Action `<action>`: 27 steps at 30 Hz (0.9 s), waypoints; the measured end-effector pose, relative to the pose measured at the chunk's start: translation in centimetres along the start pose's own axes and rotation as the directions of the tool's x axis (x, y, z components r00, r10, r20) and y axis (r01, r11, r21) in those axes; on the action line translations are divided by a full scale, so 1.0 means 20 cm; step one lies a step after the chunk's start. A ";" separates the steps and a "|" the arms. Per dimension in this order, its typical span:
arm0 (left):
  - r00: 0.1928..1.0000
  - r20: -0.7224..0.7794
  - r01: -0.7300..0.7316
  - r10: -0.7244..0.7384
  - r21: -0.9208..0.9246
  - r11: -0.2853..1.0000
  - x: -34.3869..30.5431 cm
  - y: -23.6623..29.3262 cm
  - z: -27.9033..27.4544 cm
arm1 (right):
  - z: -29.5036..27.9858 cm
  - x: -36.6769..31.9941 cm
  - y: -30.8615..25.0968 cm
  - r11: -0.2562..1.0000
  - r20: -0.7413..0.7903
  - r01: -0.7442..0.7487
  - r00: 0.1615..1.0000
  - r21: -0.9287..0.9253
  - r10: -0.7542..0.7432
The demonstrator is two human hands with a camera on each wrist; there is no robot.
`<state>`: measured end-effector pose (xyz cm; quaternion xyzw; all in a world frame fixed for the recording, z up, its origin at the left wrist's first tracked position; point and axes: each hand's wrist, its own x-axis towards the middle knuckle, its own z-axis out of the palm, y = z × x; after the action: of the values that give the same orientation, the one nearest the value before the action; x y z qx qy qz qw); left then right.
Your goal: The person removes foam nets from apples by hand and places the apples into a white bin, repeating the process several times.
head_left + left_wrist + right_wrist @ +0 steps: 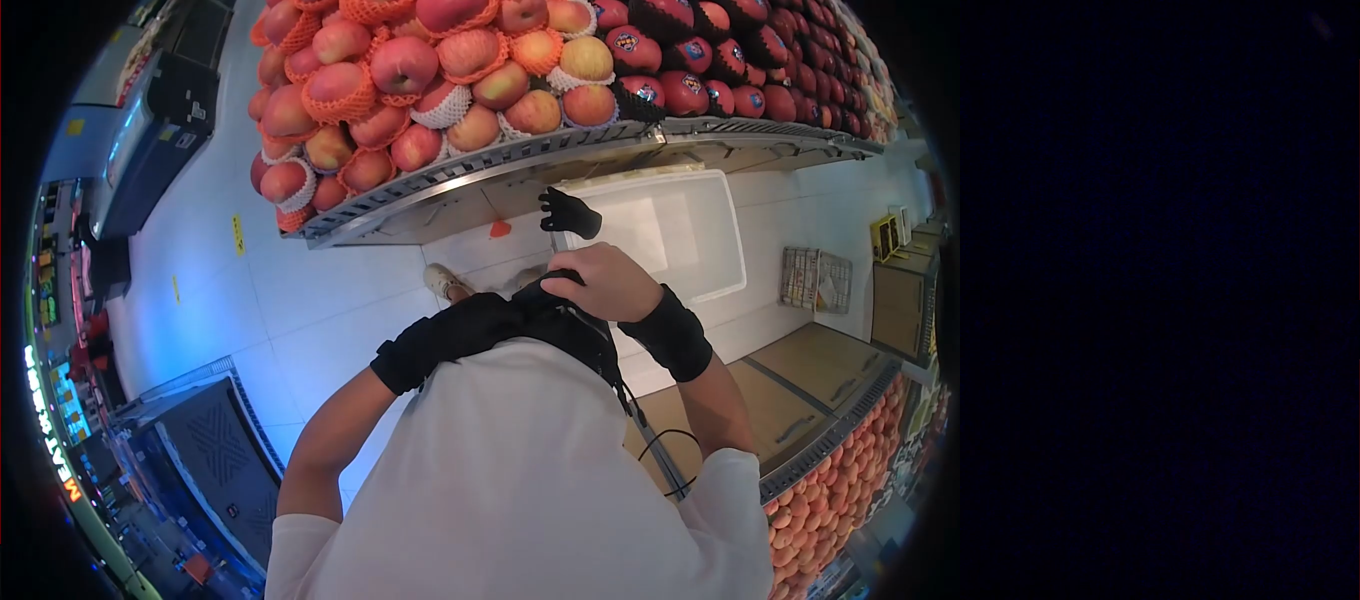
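In the head view, my left hand [485, 318] is in black covering at the front of the waist; its fingers merge with dark material and cannot be made out. My bare right hand [600, 283] has its fingers curled round a black cloth item [545, 292] beside the left hand. Just beyond the right hand is a black glove [571, 213], its fingers spread toward the left; what supports it cannot be told. Both wrist views are almost wholly black, with only a faint smudge at the upper right of the left one.
A display of apples in foam nets [405, 66] and dark red fruit [685, 92] spans the front. Below it stands a white bin [690, 235]. A wire basket [815, 280] is on the right, with cabinets [815, 365] and more fruit [840, 490] nearer. A dark case [205, 450] stands left.
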<state>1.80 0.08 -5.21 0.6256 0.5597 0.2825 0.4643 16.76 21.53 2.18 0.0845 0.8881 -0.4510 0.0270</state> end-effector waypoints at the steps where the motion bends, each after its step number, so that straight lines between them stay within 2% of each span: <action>1: 1.000 -0.015 -0.009 0.009 -0.007 1.000 0.00 0.01 -0.01 | 0.01 0.01 -0.01 1.000 0.003 0.002 1.000 -0.017 -0.002; 3: 0.999 -0.046 -0.028 0.027 -0.021 0.999 0.00 0.02 -0.02 | 0.02 0.02 -0.01 0.999 0.008 0.006 1.000 -0.051 -0.006; 6: 0.988 -0.150 0.016 -0.032 -0.105 0.994 -0.01 -0.01 0.00 | 0.07 0.01 -0.02 0.996 -0.019 -0.086 0.996 -0.010 0.085; 9: 0.965 -0.113 0.254 -0.236 0.201 0.946 0.02 0.01 0.01 | 0.11 -0.02 -0.02 0.987 -0.110 -0.142 0.985 -0.070 0.134; 12: 0.878 -0.176 0.467 -0.445 0.116 0.876 0.06 0.09 -0.01 | 0.13 -0.06 -0.01 0.962 -0.171 -0.260 0.955 -0.083 0.243; 15: 0.885 -0.140 0.459 -0.444 0.098 0.883 0.03 0.00 0.00 | 0.11 -0.08 -0.02 0.962 -0.168 -0.268 0.952 -0.049 0.257; 18: 0.889 -0.123 0.452 -0.440 0.098 0.886 0.04 0.00 0.01 | 0.13 -0.09 0.02 0.980 -0.151 -0.198 0.969 0.013 0.198; 21: 0.929 -0.152 0.358 -0.336 0.151 0.921 0.03 -0.08 0.04 | 0.14 -0.09 0.05 0.986 -0.168 -0.159 0.972 0.053 0.166; 27: 0.941 -0.115 0.332 -0.319 0.127 0.935 0.02 -0.03 0.04 | 0.12 -0.11 -0.01 0.971 -0.130 -0.216 0.965 0.106 0.229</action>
<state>2.27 0.17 -6.11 0.5422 0.6955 0.1891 0.4319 18.92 19.27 1.18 0.2167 0.8512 -0.4780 0.0107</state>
